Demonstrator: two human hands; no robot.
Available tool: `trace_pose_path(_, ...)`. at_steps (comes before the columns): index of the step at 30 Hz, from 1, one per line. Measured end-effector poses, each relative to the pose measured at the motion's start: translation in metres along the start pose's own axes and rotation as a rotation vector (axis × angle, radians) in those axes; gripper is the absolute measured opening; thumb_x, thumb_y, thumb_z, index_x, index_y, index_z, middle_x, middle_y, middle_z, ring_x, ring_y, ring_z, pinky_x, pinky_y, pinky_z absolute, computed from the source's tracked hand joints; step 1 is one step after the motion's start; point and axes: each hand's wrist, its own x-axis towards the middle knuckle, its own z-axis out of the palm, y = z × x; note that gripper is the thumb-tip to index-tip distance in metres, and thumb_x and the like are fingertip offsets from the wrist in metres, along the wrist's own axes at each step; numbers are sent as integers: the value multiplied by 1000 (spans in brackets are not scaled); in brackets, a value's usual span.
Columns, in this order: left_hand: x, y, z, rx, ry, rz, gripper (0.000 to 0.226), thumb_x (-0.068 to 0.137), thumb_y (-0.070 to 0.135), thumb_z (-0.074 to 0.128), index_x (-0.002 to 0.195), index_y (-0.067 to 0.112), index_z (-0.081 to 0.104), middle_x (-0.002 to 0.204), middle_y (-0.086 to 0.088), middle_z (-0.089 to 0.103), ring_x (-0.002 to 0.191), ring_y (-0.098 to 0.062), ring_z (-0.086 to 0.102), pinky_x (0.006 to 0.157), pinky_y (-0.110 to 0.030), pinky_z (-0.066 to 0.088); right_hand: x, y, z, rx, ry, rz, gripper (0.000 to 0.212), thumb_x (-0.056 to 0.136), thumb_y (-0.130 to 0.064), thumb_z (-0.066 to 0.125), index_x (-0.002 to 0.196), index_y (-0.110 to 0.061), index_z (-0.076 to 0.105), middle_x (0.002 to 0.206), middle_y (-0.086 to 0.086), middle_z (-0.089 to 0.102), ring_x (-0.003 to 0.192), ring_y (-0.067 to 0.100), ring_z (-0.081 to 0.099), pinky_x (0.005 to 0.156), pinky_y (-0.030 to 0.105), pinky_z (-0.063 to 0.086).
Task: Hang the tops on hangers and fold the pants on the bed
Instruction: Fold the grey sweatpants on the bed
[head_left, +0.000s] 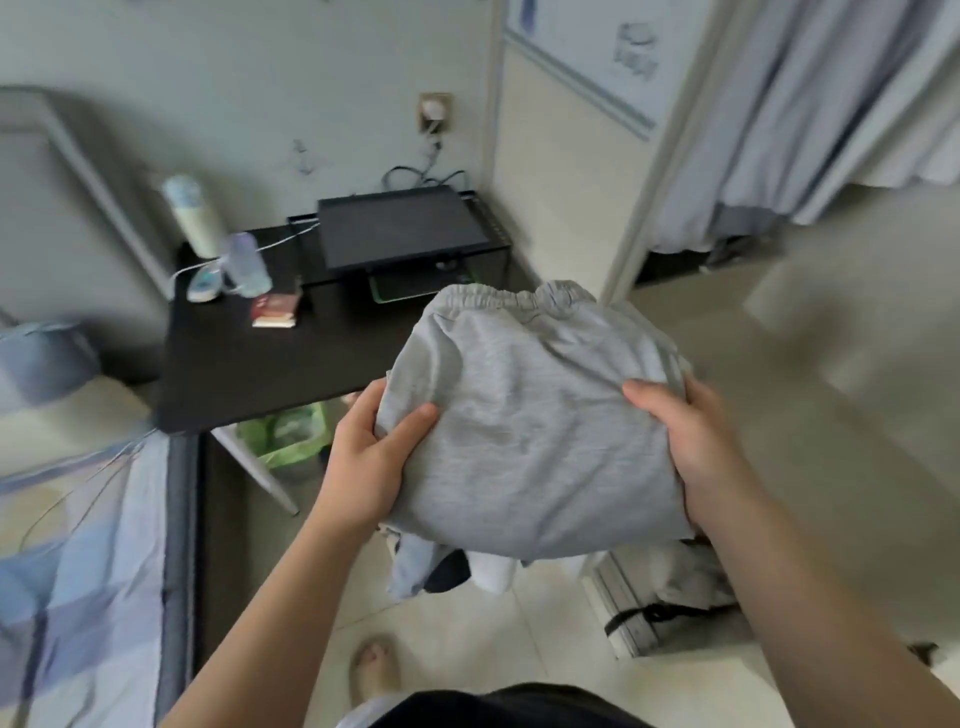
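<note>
I have the folded grey pants (524, 431) held up in the air in front of me, elastic waistband on the far edge, over the tiled floor (519, 639) and well apart from the bed (78, 545) at the left edge of view; the left grip (374, 457) curls round the bundle's left edge, thumb on top, fingers underneath; the right grip (691, 436) clasps the right edge the same way; below the bundle hangs a bluish garment (410, 566), though I cannot tell what holds it; ahead to the left the black table (260, 374) carries a pale bottle (193, 215) upright with a lilac bottle (249, 265) near it, their contents not discernible, a small red book (275, 309), and a black screen (400, 228) on a stand at the back; under the table's near edge sits a green-lined bin (288, 434), its contents too blurred to name; a pale bag (675, 587) with a black strap lies on the floor at right.
</note>
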Motion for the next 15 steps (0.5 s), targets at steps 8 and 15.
trace_pose_path(8,59,10,161,48,-378,-53,14,92,26,74,104,31,71,100,5,76,94,-13,73,79,-30,54,-6,15,-141,134,393,96,24,66,-37,81,90,-35,78,96,0,78,85,21,77,66,34,58)
trace_pose_path(15,129,-7,299,194,-725,-88,17,84,33,78,99,40,72,95,12,77,87,-6,73,79,-27,55,12,47,-219,310,743,174,49,58,-37,83,105,-29,68,91,-2,78,80,22,76,69,36,57)
